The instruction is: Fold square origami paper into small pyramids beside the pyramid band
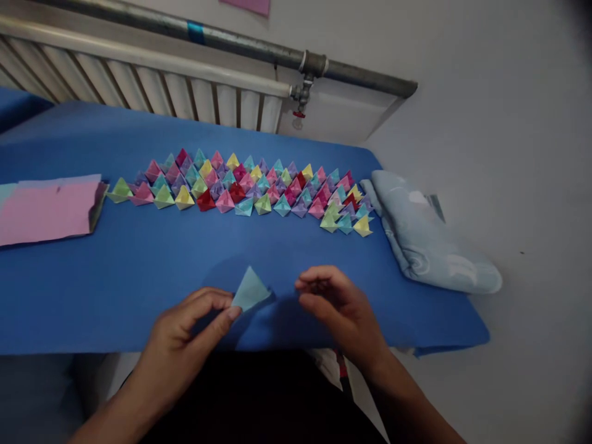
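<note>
My left hand (197, 327) pinches a light blue folded paper piece (251, 291) by its lower left corner, between thumb and fingers. The paper is triangular in outline, its point turned up, held just over the front part of the blue table. Just to the right of it, apart from the paper, my right hand (340, 308) is curved with thumb and fingertips separated and nothing visible between them. Behind both hands stand several rows of small origami paper boats (263, 205) in pink, red, yellow, green, purple and blue.
A stack of coloured paper sheets (49, 209) lies on the blue-covered table (152, 271) at the left. At the right end rests a folded light blue blanket (420, 234) against the wall. A radiator (180, 92) and a metal pipe (250, 46) run behind the table.
</note>
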Motion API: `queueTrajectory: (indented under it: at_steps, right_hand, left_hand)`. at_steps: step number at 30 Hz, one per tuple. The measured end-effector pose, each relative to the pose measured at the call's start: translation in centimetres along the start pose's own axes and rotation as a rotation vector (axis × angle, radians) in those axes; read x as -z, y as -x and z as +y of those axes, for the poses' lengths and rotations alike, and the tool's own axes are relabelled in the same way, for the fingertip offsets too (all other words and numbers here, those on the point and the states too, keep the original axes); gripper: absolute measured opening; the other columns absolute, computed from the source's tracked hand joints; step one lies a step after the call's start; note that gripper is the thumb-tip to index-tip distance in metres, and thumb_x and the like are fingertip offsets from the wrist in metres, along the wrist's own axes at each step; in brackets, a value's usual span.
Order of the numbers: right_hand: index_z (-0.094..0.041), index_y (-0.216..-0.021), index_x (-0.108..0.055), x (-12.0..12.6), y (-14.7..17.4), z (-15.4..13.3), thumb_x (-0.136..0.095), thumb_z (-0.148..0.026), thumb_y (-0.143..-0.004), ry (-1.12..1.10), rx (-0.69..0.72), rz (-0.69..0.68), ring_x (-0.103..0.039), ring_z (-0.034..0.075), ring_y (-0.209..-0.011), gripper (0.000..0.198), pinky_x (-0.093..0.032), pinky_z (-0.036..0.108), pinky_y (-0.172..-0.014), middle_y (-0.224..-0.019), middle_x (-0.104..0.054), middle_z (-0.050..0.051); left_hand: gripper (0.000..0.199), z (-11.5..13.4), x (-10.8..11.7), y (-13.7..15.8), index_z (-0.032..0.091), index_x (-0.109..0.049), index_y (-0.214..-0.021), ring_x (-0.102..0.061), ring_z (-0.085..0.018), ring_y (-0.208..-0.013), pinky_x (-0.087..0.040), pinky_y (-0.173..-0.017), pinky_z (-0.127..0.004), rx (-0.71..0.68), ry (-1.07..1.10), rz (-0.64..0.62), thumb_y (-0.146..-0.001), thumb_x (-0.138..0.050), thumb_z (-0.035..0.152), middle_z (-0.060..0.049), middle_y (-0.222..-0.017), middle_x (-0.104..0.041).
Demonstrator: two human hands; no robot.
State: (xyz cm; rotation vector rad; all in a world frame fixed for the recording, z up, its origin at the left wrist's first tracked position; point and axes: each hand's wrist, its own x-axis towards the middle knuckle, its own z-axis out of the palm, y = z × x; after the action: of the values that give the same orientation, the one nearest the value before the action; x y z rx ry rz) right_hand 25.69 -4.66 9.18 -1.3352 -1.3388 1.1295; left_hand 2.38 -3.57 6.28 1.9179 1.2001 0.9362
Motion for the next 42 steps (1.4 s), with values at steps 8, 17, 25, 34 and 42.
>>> queueTrajectory:
  at_steps: [8,17,25,34,42]
  right_hand:
    - [-0.026,-0.123,-0.055,-3.1,-1.1,-0.1,-0.065,-0.019,-0.079,-0.051,-0.184,-0.214,-0.057,0.011,-0.067,0.046,-0.047,0.023,-0.063,-0.078,-0.061,-0.004]
    - [-0.024,-0.120,-0.058,-4.8,-3.9,1.8,-0.056,-0.006,-0.078,0.446,-0.037,-0.419,-0.057,0.012,-0.069,0.046,-0.043,0.022,-0.061,-0.077,-0.062,-0.003]
    - [-0.019,-0.130,-0.054,-2.9,-2.4,1.8,-0.058,-0.005,-0.075,0.546,-0.001,-0.393,-0.062,0.018,-0.089,0.057,-0.048,0.029,-0.078,-0.112,-0.066,0.008]
    - [-0.021,-0.093,-0.065,-0.9,-0.4,3.2,-0.055,-0.001,-0.077,0.480,-0.041,-0.156,-0.055,0.012,-0.074,0.028,-0.043,0.025,-0.068,-0.090,-0.060,0.000]
    - [-0.022,-0.094,-0.064,1.2,0.8,3.7,-0.045,-0.001,-0.082,0.365,0.121,-0.264,-0.062,0.016,-0.100,0.031,-0.050,0.031,-0.085,-0.107,-0.064,0.004]
  left_hand:
    - [0.023,0.5,-0.4,-0.6,0.021,-0.067,-0.080,-0.064,-0.015,-0.062,-0.054,-0.056,-0.026,0.329,0.371,-0.266,-0.091,-0.054,0.036,0.000,-0.071,-0.069]
    - [0.025,-1.9,-0.6,0.8,0.023,-0.059,-0.109,-0.062,-0.015,-0.093,-0.048,-0.082,-0.031,-0.389,-0.296,-0.114,-0.095,-0.043,0.010,-0.002,-0.103,-0.068]
    - [0.026,-3.3,-2.0,0.7,0.021,-0.061,-0.111,-0.063,-0.016,-0.098,-0.040,-0.094,-0.038,-0.459,-0.411,-0.194,-0.098,-0.040,0.012,-0.003,-0.109,-0.070]
    - [0.020,-2.3,-2.3,0.6,0.018,-0.062,-0.108,-0.064,-0.022,-0.099,-0.036,-0.102,-0.046,-0.525,-0.484,-0.193,-0.092,-0.055,0.029,-0.008,-0.110,-0.069]
    - [0.016,-1.1,-3.8,1.1,0.016,-0.063,-0.097,-0.064,-0.022,-0.093,-0.039,-0.099,-0.051,-0.477,-0.617,-0.122,-0.095,-0.049,0.023,-0.010,-0.103,-0.066]
